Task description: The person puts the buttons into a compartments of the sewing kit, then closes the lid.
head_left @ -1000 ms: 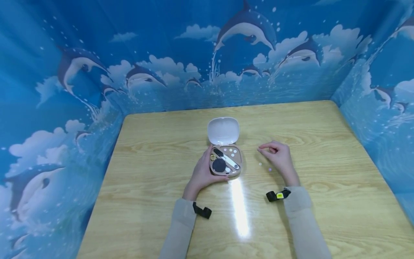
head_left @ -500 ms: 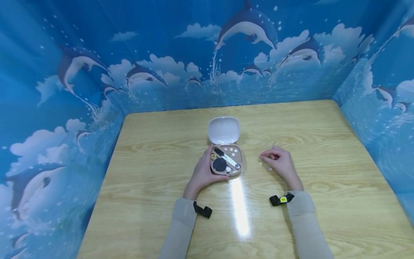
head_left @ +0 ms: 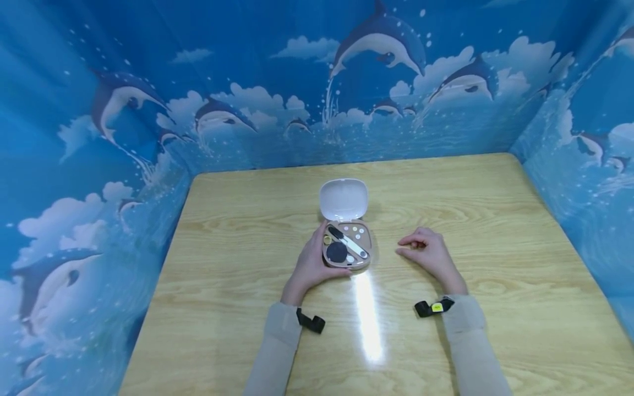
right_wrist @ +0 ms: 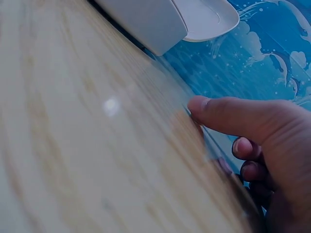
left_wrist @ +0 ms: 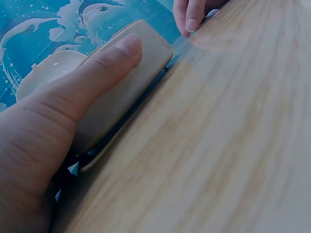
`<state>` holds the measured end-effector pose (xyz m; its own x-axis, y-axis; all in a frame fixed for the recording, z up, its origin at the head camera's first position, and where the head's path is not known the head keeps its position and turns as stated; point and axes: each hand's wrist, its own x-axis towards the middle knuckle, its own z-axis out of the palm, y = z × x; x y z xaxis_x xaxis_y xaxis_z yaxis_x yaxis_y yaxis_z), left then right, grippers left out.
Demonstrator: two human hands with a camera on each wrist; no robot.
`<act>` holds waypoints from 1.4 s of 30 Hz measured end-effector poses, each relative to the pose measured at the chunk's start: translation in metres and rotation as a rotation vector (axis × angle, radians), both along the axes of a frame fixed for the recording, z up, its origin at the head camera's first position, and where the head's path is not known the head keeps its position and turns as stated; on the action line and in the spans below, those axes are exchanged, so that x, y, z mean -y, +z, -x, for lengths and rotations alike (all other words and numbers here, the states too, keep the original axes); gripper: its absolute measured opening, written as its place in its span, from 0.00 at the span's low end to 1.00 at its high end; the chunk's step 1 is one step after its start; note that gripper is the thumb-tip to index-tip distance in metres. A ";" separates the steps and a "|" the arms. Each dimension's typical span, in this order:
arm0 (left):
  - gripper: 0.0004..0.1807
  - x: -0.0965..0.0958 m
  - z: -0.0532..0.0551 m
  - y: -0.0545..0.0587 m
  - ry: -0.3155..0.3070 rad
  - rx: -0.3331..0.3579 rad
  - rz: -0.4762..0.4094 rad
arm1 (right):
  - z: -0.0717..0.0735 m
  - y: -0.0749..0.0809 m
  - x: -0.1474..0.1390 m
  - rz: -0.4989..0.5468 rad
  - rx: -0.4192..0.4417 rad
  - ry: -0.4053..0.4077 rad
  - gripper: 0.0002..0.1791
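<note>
A small tan case (head_left: 360, 267) stands on the table with its white lid (head_left: 343, 199) raised. My left hand (head_left: 311, 264) grips its left side, thumb along the near side, as the left wrist view shows. Inside lie a black disc (head_left: 337, 252), a slim black-and-white tool (head_left: 355, 246), a gold ring (head_left: 327, 240) and several small buttons (head_left: 358, 236). To the right, my right hand (head_left: 432, 256) is low at the table, thumb and index fingertips slightly apart. In the right wrist view its thumb (right_wrist: 218, 111) is right at the tabletop. Its fingers hide the loose buttons' spot.
The wood-grain table (head_left: 238, 231) meets a blue dolphin-print curtain (head_left: 277, 82) at the back and sides. A bright light reflection (head_left: 366, 319) lies on the tabletop between the forearms. Both wrists wear small black cameras (head_left: 312, 323).
My right hand has moved slightly toward me and down to the loose buttons, covering them. Its thumb and index finger have parted a little. My left hand and the case have stayed put.
</note>
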<state>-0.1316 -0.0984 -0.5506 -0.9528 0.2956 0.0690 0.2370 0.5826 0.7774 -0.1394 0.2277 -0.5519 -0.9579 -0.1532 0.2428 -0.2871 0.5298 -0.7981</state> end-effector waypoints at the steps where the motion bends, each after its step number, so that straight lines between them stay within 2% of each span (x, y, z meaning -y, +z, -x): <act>1: 0.78 0.000 0.000 0.000 0.000 0.000 -0.002 | 0.000 0.000 0.000 -0.005 -0.005 -0.001 0.10; 12: 0.78 0.001 0.001 -0.001 0.001 0.005 -0.003 | 0.000 -0.003 0.002 -0.020 -0.064 -0.020 0.09; 26: 0.78 0.000 0.000 -0.003 -0.008 -0.009 -0.020 | -0.004 -0.004 -0.004 -0.021 -0.051 -0.008 0.09; 37: 0.78 0.000 0.001 0.000 -0.005 -0.006 -0.020 | -0.004 -0.001 -0.003 -0.049 0.009 -0.030 0.05; 42: 0.78 0.000 0.001 0.000 -0.002 -0.003 -0.010 | -0.003 -0.001 -0.002 -0.034 -0.011 -0.029 0.05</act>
